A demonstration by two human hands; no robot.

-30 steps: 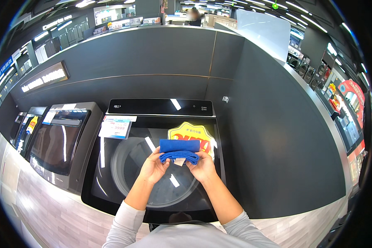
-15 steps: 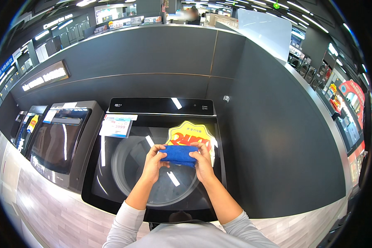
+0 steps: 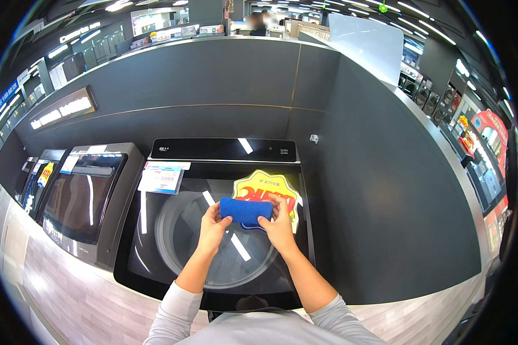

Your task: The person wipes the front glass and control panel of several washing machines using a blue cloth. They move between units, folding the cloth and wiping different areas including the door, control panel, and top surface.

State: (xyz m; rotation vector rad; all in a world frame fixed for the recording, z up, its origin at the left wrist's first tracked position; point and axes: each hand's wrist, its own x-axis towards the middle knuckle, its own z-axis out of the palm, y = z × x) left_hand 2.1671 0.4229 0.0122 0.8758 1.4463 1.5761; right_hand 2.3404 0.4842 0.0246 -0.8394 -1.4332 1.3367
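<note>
A folded blue cloth (image 3: pixel 246 211) is stretched between my two hands, above the glass lid of a black top-loading washing machine (image 3: pixel 213 282). My left hand (image 3: pixel 213 225) grips its left end, thumb on the near side. At the opposite end, my right hand (image 3: pixel 278 223) pinches the cloth between thumb and fingers. Behind the cloth lies a yellow-and-red sign (image 3: pixel 265 183) on the lid, partly covered by the cloth and my right hand. A white and blue price card (image 3: pixel 160 178) rests at the lid's far left corner.
Another grey washing machine (image 3: pixel 86 195) stands at the left, with more machines beyond it. A dark partition (image 3: pixel 397 190) rises close on the right and continues behind the machine. Wood-look flooring (image 3: pixel 80 287) shows at the lower left. A person (image 3: pixel 258 24) is far off behind the partition.
The cloth has turned in my hands and now shows a smooth, flat face. My thumbs have shifted to its lower edge, and the grip has stayed over the same part of the lid.
</note>
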